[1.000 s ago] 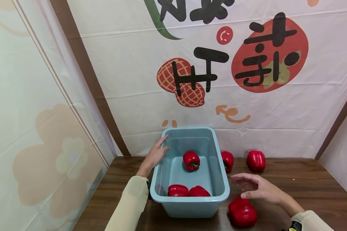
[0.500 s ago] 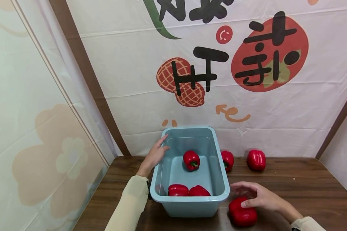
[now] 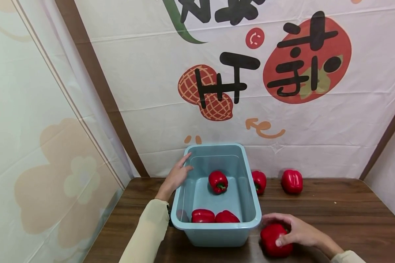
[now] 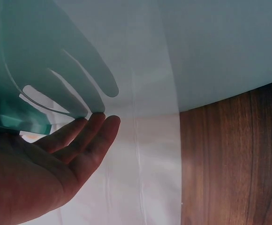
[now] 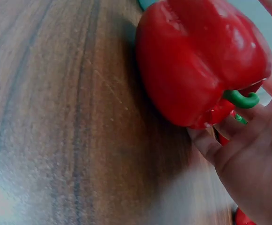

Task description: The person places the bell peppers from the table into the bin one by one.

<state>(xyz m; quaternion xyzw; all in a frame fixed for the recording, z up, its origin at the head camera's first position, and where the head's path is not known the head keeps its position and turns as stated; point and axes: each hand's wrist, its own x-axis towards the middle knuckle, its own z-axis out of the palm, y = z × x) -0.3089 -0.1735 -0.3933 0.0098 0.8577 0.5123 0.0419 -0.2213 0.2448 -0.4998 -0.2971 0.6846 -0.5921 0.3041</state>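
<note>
A light-blue plastic bin (image 3: 222, 235) stands on the table, with red bell peppers inside: one bell pepper (image 3: 218, 182) towards the back and two at the near end. My left hand (image 3: 177, 177) holds the bin's left wall, thumb and index finger over the rim. The other fingertips touch the wall's outer side in the left wrist view. To the right of the bin, my right hand (image 3: 297, 231) grips a red bell pepper (image 3: 272, 241), thumb on its near side and fingers behind. Its green stem (image 5: 241, 99) faces the palm in the right wrist view.
Right of the bin, near the back edge of the wooden table (image 3: 335, 219), sit two more bell peppers, one bell pepper (image 3: 259, 182) partly hidden by the bin and another bell pepper (image 3: 292, 181) farther right. A printed white cloth (image 3: 158, 120) hangs behind.
My right hand has come down over the nearest bell pepper, its thumb and fingers now around it. The left hand and the bin have stayed in place.
</note>
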